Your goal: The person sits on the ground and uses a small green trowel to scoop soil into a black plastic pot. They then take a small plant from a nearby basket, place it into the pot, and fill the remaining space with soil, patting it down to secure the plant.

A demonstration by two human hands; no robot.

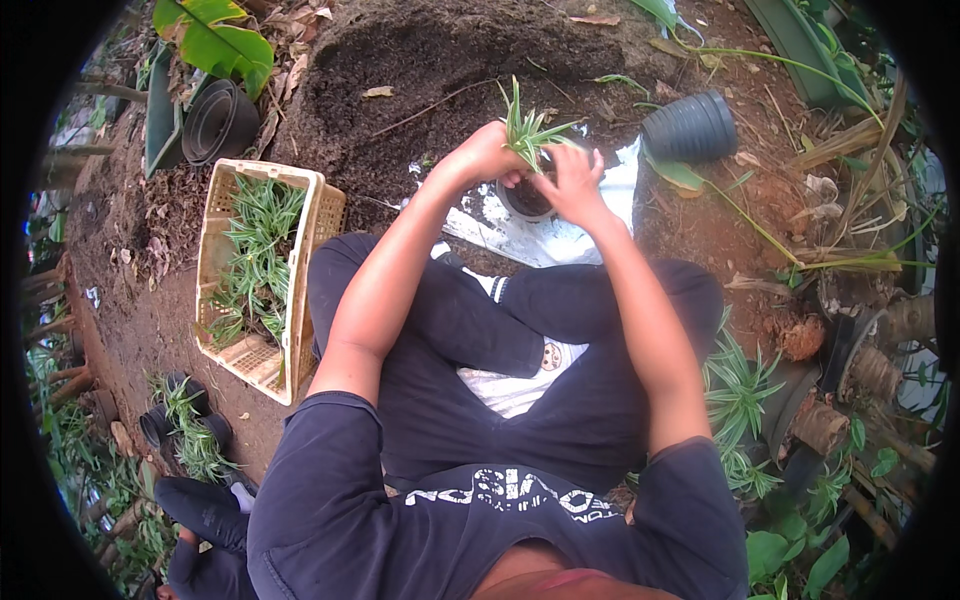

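While a tan plastic basket with holes in its walls [332,212] sits at the left, brown dirt [378,205] leaves room between its edge and the left hand [488,153], which pinches a small green-and-white striped plant [528,132] low down, over a round grey pot [527,213]. The right hand [576,185] is close beside the plant, fingers bent and a bit apart, but I cannot tell if they grip it. Past it come the edge of a shiny white sheet [618,205] and a tipped dark grey ribbed pot [690,127].

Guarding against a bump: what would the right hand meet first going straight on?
Likely the striped green plant just ahead of the right hand; depth is unclear, so they may be touching.
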